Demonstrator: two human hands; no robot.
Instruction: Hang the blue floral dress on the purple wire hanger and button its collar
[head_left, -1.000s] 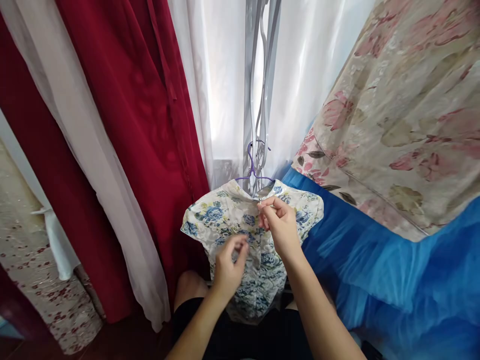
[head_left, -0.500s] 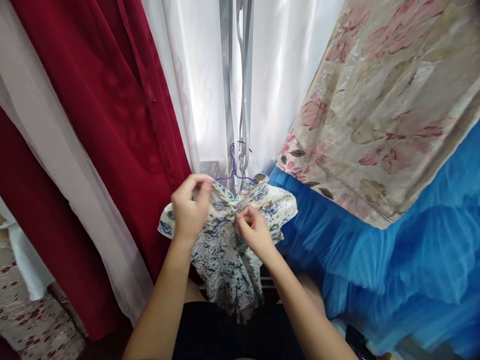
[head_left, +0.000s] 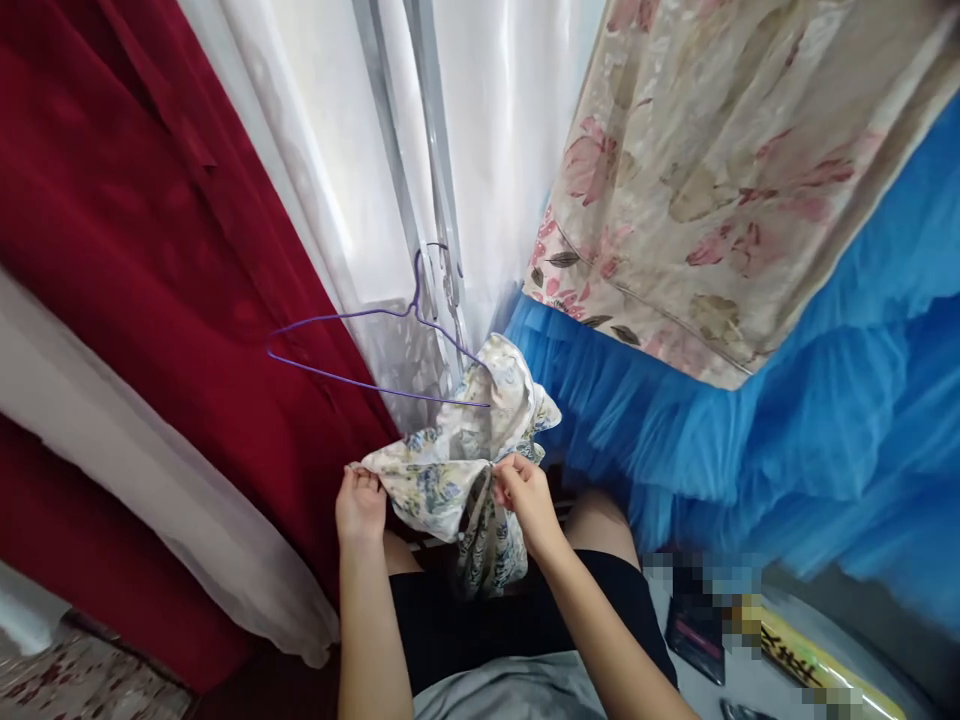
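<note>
A small floral garment (head_left: 431, 492), white with blue and green print, hangs half off a thin purple wire hanger (head_left: 337, 316). Its right side still drapes over the hanger's right arm, while the hanger's left arm is bare. My left hand (head_left: 361, 505) pinches the garment's left edge and stretches it out sideways. With closed fingers, my right hand (head_left: 523, 495) grips the cloth near the middle of the neckline. The hanger's hook sits on a grey metal rail or chain (head_left: 439, 180) in front of the white curtain.
Red curtains (head_left: 187, 250) stand at the left and a white curtain (head_left: 502, 130) behind. A floral cloth (head_left: 697, 200) hangs at the right over blue tulle (head_left: 675, 470). At lower right lie a dark flat packet (head_left: 696, 640) and a yellow package (head_left: 817, 660).
The garment's left side has come off the hanger, baring its left arm. My left hand moved down with the cloth; my right hand still grips near the middle. The view shifted.
</note>
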